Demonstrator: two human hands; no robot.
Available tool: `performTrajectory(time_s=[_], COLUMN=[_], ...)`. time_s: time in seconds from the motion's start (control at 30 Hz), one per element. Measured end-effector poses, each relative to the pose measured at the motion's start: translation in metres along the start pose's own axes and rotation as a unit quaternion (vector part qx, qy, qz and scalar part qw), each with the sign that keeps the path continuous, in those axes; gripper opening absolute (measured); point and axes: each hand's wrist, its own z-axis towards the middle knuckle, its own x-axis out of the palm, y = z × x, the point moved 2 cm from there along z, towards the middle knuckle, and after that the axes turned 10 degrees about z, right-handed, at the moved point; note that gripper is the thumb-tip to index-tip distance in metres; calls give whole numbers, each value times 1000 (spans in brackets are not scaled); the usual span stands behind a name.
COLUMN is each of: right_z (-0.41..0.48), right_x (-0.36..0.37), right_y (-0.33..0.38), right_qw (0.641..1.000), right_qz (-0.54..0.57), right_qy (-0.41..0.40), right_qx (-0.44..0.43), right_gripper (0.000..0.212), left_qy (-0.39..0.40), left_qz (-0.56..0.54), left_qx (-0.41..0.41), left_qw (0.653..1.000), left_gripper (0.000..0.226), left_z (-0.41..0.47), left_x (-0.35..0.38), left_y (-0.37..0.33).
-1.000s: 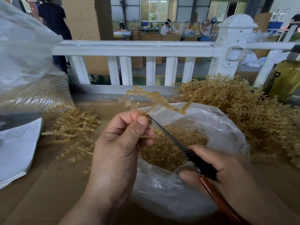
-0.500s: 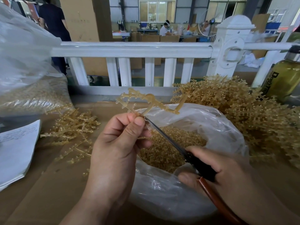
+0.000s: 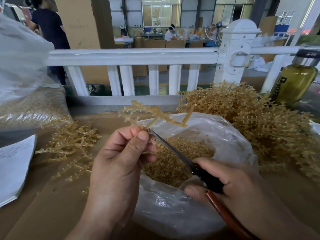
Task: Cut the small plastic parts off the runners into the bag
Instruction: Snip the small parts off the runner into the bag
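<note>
Over the open bag point(image 3: 230, 135) of cut parts mid-tabletop, the left hand point(image 3: 119, 163) pinches a runner point(image 3: 154, 113) while the right hand point(image 3: 230, 182) grips scissors point(image 3: 174, 149), blade tips at its stem

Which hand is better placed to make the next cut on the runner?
The right hand: it grips the scissors, whose blades reach the runner over the open bag. The left hand only pinches the runner.

The premises were a factory floor: tall cardboard cartons point(image 3: 81, 23) stood behind a white railing point(image 3: 131, 57), a worker point(image 3: 169, 34) sat far off, and moulded runners point(image 3: 259, 122) lay heaped.
</note>
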Motion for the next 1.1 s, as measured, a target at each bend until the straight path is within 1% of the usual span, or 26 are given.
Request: performTrajectory(time_s=[0.1,0.17,0.2,0.27,0.3,0.37,0.43,0.5,0.6,0.63,0.7,0.73,0.77,0.83,0.93,1.03,1.1], right_z=[0,0,1,1,1,1,1,1,2,3,3,2,2,3,3,3,3], right_x=[1,1,1,1,1,2,2,2,3,3,3,3,3,3,4,5,5], right_y=[-1,-1,-1,1,1,2,0,-1,-1,-1,-2,-2,-2,-2,-2,-3,-2], right_qw=[1000,1000,1000,1000,1000,1000,1000,1000,1000,1000,1000,1000,1000,999,999,1000,1000], right_qz=[-3,4,9,11,11,16,15,10,7,7,0,-5,-11,-21,-29,-26,-12], right_qy=[0,4,6,9,10,11,9,0,0,-1,-3,-3,-7,-18,-14,-13,-14], right_qx=[-2,-5,-8,-13,-11,-10,-14,-16,-14,-15,-16,-15,-17,-17,-10,-1,4], right_gripper=[47,47,45,39,35,30,34,41,29,27,25,28,36,48,51,55,57], left_qy=[-6,-8,-5,-3,-2,-2,-5,-9,-9,-11,-15,-18,-21,-25,-22,-26,-27], left_qz=[-7,-8,-8,0,2,-6,-9,-21,-24,-21,-23,-22,-21,-23,-20,-18,-18], left_qx=[0,0,-1,-1,-1,-3,-3,-8,-11,-12,-18,-18,-17,-14,-9,-10,-4], left_qw=[1000,1000,1000,1000,1000,1000,1000,1000,1000,1000,999,999,999,999,1000,999,999], left_gripper=[7,6,6,14,14,5,10,6,6,10,8,9,13,10,7,13,12], left_z=[0,0,0,1,1,1,1,1,2,2,3,3,3,3,2,3,3], left_x=[1,1,2,1,0,0,1,2,2,2,2,2,2,2,2,1,1], left_y=[-1,-1,-1,-1,0,0,0,1,1,1,2,2,3,3,2,4,4])
